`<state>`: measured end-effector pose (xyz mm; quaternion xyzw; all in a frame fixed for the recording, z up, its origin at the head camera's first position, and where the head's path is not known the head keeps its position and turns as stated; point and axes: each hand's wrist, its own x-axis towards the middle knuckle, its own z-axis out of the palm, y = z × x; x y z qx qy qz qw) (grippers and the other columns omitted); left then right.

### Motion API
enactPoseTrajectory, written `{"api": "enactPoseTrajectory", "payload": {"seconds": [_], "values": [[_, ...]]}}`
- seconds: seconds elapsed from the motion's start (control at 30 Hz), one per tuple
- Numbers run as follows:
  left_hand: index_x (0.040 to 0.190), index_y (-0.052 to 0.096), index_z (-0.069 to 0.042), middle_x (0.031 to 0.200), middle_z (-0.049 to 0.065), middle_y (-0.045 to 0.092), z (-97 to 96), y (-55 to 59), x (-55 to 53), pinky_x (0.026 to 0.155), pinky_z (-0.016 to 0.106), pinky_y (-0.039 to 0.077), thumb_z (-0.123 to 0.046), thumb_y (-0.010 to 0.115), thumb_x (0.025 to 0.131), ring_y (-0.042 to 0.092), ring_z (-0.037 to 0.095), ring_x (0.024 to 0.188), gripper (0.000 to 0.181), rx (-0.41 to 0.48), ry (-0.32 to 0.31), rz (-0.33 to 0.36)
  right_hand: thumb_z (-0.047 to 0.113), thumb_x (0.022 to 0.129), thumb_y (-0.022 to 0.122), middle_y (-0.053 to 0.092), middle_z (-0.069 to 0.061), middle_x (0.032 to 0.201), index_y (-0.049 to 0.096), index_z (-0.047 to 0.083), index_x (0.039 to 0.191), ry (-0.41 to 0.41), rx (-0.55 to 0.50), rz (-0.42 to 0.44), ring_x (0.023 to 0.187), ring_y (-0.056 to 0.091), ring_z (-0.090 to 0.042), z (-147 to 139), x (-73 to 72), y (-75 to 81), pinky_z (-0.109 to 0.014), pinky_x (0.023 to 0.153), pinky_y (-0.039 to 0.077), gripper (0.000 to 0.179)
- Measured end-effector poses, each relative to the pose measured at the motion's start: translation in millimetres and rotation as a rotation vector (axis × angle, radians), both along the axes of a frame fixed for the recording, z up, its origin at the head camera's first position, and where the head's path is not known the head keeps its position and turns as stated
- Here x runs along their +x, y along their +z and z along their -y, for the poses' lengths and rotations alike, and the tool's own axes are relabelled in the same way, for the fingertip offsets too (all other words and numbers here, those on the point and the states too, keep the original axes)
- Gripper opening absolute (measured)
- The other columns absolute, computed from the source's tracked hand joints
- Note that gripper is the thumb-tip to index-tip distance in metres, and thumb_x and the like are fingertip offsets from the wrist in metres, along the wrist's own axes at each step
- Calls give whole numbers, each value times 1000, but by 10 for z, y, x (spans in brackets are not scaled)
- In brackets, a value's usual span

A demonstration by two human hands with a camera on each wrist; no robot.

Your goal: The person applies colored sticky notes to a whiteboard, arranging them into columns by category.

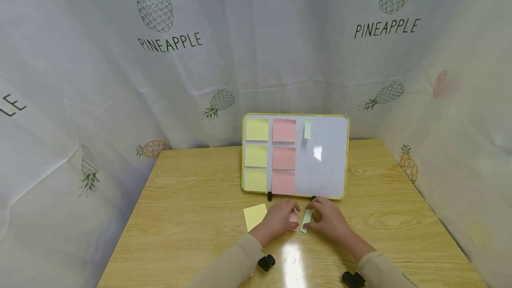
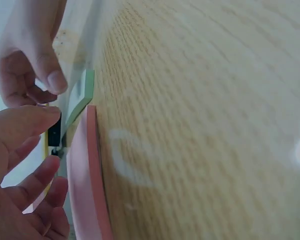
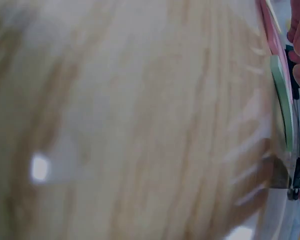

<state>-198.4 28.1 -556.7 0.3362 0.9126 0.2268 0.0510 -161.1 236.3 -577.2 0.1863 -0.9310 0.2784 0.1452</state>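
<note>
My left hand [image 1: 278, 218] hovers over a pink sticky-note pad [image 1: 294, 219] on the table and hides most of it. In the left wrist view its fingers [image 2: 37, 182] are loosely bent and hold nothing. My right hand [image 1: 329, 218] is beside a narrow pale green sticky-note pad [image 1: 307, 219], thumb and fingertips close around it. The left wrist view shows that hand above the green pad [image 2: 85, 92], with its thumb apart from it. A yellow sticky-note pad [image 1: 254, 216] lies left of my left hand, partly behind the wrist.
Behind the hands a yellow-framed whiteboard [image 1: 326, 172] stands on black feet [image 1: 270, 196]. It bears a column of yellow notes [image 1: 256, 156], a column of pink notes [image 1: 284, 158] and one narrow green note [image 1: 307, 129]. A pineapple-print curtain [image 1: 272, 57] surrounds the wooden table [image 1: 192, 190].
</note>
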Motion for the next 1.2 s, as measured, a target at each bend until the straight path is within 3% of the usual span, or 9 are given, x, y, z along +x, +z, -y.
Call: {"api": "enactPoseTrajectory", "payload": {"seconds": [0.17,0.33,0.63,0.77,0.97,1.2], "values": [[106,64,-20,101,-7,58,19,-48,38,88,31,47,-33,83,78,55,13,98,37,-33,-13,17,44,59,92,58,7,100,70,16,99,-6,29,61,87,53,-12,36,42,-24,-34,74,48,54],[106,64,-23,109,-5,54,42,-75,64,100,44,41,-41,83,76,51,20,112,40,-93,-20,32,40,61,91,56,6,103,70,14,100,15,28,43,89,53,-14,56,62,-43,-36,75,48,51],[110,63,-24,118,-4,52,61,-105,58,107,46,34,-43,82,78,47,20,119,42,-82,-47,61,40,64,90,56,2,106,70,16,97,30,-16,36,96,53,-19,72,83,-114,-41,79,48,45],[108,63,-24,114,-7,52,54,-115,65,103,43,36,-49,82,75,47,17,117,45,-77,-39,65,40,66,89,56,1,107,70,15,97,46,-18,37,95,53,-19,77,105,-130,-40,78,47,43],[106,63,-25,108,-8,51,34,-127,70,86,30,41,-55,81,72,46,11,102,49,-97,-29,19,43,67,87,56,1,107,71,15,97,44,-16,38,93,51,-17,75,125,-161,-39,76,45,44],[104,63,-25,107,-9,51,33,-154,78,85,29,41,-56,81,72,45,11,98,48,-100,-11,3,40,66,89,56,3,107,71,17,96,40,-37,25,91,51,-15,77,117,-195,-38,75,45,42]]}}
